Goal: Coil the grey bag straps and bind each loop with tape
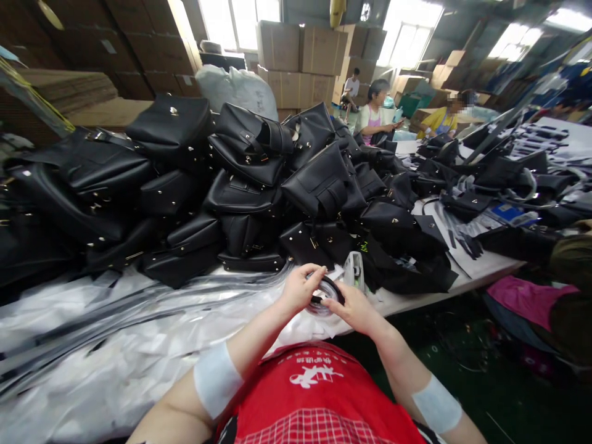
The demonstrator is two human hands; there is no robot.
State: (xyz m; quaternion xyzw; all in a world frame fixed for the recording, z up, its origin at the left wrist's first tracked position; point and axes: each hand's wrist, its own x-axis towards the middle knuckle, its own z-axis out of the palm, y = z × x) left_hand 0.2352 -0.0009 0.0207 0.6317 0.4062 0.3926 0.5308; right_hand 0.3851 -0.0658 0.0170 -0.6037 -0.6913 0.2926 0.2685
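Observation:
Close in front of my red apron, my left hand (pixel 301 287) and my right hand (pixel 355 306) hold a black strap (pixel 336 285) bent into a loop. The fingers of my left hand are closed on its left side, near the top. My right hand grips the right side, with the thumb lying inside the loop. Something clear and ring-shaped (pixel 320 306) shows within and below the loop; I cannot tell whether it is held too. Just beyond my right hand stands a pale plastic tool (pixel 354 269), its kind unclear.
Black handbags (pixel 250 191) are heaped along the far side of the table (pixel 419 300). White wrapping and long dark strips (pixel 152 314) cover its left part. Beyond sit several people (pixel 374 117), near stacked cardboard boxes (pixel 296 55). Pink cloth (pixel 530 299) shows at the right.

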